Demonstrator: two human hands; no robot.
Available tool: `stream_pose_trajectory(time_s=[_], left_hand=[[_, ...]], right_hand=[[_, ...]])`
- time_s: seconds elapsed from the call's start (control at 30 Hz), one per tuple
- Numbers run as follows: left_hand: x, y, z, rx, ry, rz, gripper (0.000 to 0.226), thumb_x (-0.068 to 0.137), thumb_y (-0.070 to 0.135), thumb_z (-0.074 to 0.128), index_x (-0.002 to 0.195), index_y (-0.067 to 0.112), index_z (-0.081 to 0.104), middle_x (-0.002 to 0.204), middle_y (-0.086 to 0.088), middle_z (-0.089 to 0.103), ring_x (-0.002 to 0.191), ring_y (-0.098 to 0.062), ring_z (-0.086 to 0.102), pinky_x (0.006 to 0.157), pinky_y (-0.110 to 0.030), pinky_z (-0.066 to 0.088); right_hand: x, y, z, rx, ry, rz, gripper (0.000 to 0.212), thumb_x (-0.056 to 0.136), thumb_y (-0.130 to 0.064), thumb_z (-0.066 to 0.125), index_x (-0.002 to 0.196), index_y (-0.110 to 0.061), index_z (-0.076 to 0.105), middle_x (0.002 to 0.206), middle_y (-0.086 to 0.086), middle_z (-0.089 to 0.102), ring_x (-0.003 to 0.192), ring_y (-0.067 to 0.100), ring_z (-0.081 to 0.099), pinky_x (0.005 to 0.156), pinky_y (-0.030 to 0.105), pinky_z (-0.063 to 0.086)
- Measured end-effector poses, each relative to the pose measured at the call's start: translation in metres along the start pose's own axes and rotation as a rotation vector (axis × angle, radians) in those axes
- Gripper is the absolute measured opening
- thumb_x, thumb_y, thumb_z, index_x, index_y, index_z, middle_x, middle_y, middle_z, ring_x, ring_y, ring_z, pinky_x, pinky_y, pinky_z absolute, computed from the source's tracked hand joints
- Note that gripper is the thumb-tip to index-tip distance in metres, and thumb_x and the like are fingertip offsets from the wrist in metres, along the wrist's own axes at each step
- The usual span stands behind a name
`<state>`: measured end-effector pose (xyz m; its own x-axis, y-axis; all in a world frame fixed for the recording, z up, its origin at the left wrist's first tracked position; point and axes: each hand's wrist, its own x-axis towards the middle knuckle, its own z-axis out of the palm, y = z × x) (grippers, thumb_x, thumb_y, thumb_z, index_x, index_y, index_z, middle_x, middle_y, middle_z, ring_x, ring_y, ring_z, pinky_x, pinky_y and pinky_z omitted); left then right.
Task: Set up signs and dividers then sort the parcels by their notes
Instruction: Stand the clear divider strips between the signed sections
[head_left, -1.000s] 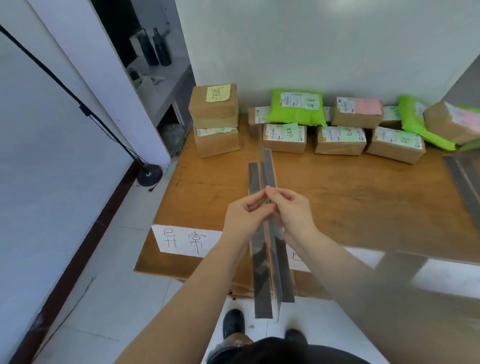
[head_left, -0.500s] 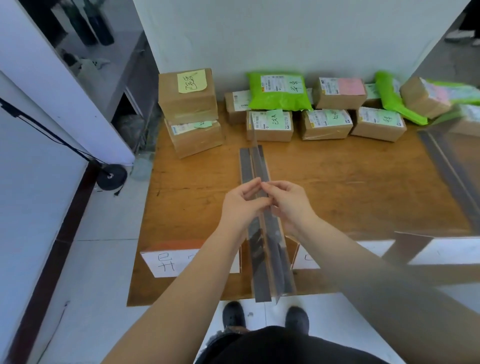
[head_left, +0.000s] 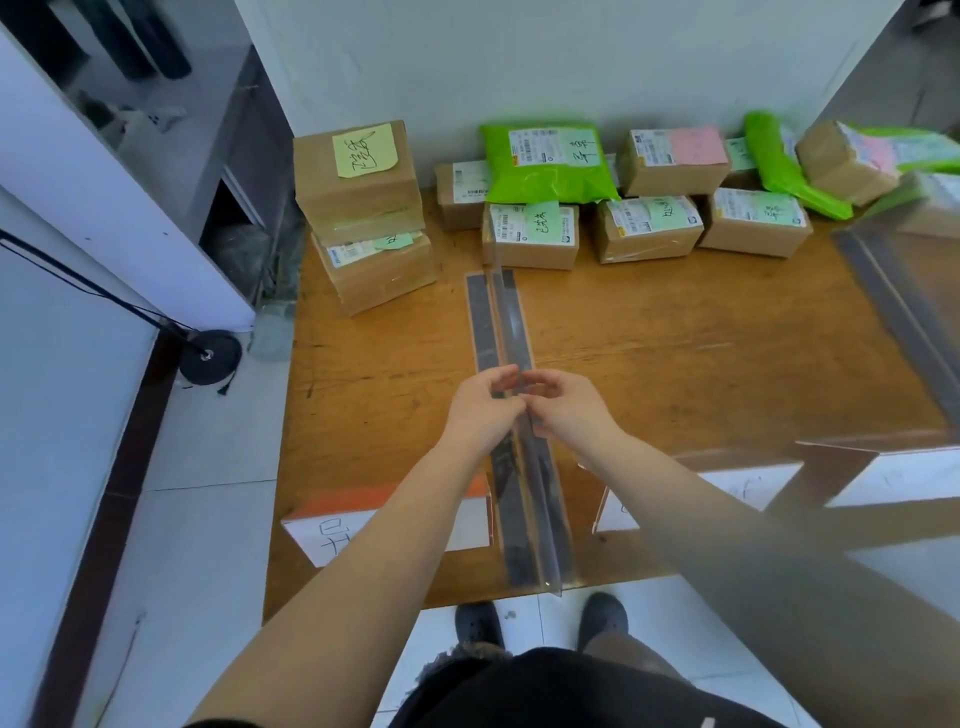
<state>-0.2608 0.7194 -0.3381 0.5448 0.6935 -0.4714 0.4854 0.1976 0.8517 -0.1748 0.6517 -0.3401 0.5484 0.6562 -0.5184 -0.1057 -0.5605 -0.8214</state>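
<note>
Divider (head_left: 511, 364) of clear plastic stands upright on the wooden table (head_left: 675, 353), running from near edge toward the parcels. Left hand (head_left: 485, 410) and right hand (head_left: 566, 410) pinch its top edge mid-length, fingertips curled, nearly touching each other. Cardboard boxes (head_left: 363, 213) and green mailers (head_left: 545, 161) with sticky notes line the far side. White signs (head_left: 322, 535) hang at the near edge; a second clear divider (head_left: 893, 312) at right.

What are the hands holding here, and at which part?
Both hands, left hand and right hand, pinch the clear divider at its upright fin's top edge, near mid-length.
</note>
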Motion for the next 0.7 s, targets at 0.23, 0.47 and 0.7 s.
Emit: stream_pose_trajectory(time_s=[0.23,0.47,0.7], left_hand=[[0.006,-0.001,0.002,0.169,0.030,0.044,0.040,0.089,0.016,0.053,0.129,0.017,0.052,0.130,-0.003,0.057,0.115,-0.020,0.055,0.095,-0.033,0.046],[-0.012,0.035,0.007,1.096,0.244,0.402,0.050,0.088,0.035,0.052,0.135,0.021,0.044,0.130,-0.005,0.056,0.115,-0.028,0.053,0.089,-0.040,0.045],[-0.047,0.084,0.082,1.339,0.219,0.524,0.047,0.089,0.029,0.051,0.133,0.017,0.042,0.133,-0.006,0.050,0.123,-0.030,0.043,0.103,-0.043,0.031]], right_hand=[[-0.001,-0.002,0.000,-0.447,-0.004,-0.160,0.040,0.091,-0.017,0.049,0.131,-0.019,0.051,0.123,0.003,0.061,0.106,0.018,0.057,0.081,0.028,0.045],[-0.022,-0.024,-0.042,-1.156,0.105,-0.421,0.049,0.094,-0.033,0.045,0.141,-0.021,0.037,0.147,0.002,0.039,0.137,0.025,0.032,0.112,0.046,0.024],[-0.061,-0.022,-0.150,-1.445,0.291,-0.405,0.054,0.094,-0.029,0.046,0.144,-0.022,0.027,0.156,0.005,0.020,0.144,0.026,0.010,0.114,0.051,0.005]])
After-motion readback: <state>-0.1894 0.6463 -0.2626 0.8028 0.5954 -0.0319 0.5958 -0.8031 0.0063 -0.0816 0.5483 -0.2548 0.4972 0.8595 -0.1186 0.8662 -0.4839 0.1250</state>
